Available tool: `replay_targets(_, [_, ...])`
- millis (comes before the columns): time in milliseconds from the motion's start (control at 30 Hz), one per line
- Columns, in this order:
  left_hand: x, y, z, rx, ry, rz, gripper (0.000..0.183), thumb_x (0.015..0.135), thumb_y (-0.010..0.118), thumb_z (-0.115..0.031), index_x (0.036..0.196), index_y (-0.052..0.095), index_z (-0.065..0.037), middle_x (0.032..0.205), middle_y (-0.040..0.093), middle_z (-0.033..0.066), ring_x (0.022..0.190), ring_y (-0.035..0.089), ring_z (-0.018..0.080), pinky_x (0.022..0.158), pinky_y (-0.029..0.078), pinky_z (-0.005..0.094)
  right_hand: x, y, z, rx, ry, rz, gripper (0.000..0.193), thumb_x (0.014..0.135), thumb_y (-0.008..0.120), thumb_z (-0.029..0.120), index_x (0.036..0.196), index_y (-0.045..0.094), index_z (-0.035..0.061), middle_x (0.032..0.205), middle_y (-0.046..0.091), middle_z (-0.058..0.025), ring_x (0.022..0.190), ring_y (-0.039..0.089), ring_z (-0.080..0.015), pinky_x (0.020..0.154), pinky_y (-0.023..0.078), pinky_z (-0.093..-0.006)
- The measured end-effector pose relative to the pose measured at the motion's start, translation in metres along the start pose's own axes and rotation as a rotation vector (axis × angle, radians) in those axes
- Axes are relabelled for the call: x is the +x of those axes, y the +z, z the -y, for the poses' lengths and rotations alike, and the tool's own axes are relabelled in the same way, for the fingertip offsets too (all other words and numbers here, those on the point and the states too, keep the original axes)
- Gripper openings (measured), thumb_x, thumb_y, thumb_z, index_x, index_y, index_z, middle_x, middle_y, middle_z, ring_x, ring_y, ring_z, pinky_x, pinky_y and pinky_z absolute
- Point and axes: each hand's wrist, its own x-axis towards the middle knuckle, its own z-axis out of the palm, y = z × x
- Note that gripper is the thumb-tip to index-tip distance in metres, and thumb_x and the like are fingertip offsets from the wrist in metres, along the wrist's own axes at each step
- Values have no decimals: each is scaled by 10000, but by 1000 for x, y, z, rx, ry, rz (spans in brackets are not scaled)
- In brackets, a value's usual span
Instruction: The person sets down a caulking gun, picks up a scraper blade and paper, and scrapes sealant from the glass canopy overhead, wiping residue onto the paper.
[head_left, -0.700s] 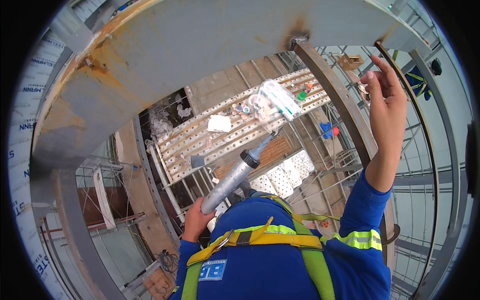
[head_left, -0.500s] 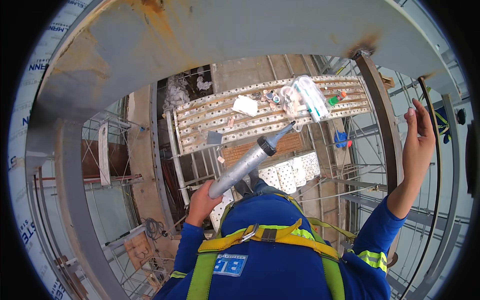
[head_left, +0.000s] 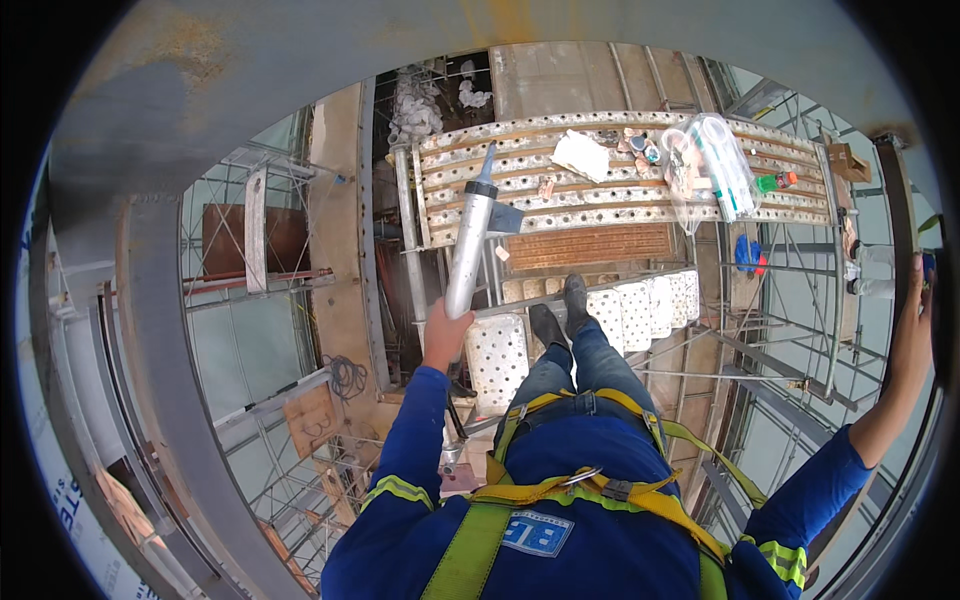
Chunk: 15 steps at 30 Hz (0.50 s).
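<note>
My left hand (head_left: 446, 335) grips the rear of a caulking gun (head_left: 468, 250). It has a silver barrel, a black front cap and a tapered grey nozzle, which points up and away from me. The gun's handle and trigger are hidden by the hand. At the far right my right hand (head_left: 912, 315) is raised with fingers stretched out, beside a dark upright steel post (head_left: 900, 200). Whether the fingers touch the steel I cannot tell. Below me, my boots (head_left: 560, 312) are at white perforated steps (head_left: 497, 365).
A perforated metal platform (head_left: 480, 215) holds a clear plastic bag (head_left: 715, 165) with tubes, a green bottle (head_left: 768, 183) and a white sheet (head_left: 581, 156). A large grey beam (head_left: 350, 45) crosses overhead. Scaffold poles surround the drop. Another person's legs (head_left: 873, 271) show at right.
My view has shifted, showing my legs and boots more fully. The caulking gun has swung leftward to point more upright. My right hand has moved outward and lower, to the right edge.
</note>
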Motion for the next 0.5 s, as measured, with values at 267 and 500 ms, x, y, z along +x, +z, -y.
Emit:
replay_targets(267, [107, 32, 55, 132, -134, -273, 546, 753, 758, -346, 1093, 616, 57, 1003, 681, 251, 952, 662, 409, 833, 503, 456, -9, -5, -30, -395, -246, 145, 666, 990, 389, 595, 1474, 429, 141, 1436, 469, -243, 1296, 482, -402, 1051, 398, -418])
replay_targets(500, [218, 66, 89, 135, -121, -442, 491, 777, 735, -244, 1168, 562, -4, 1083, 661, 247, 1029, 628, 424, 870, 494, 509, -22, -11, 16, -196, 103, 35, 761, 999, 397, 585, 1449, 406, -29, 1422, 486, -256, 1321, 470, -371, 1070, 380, -399])
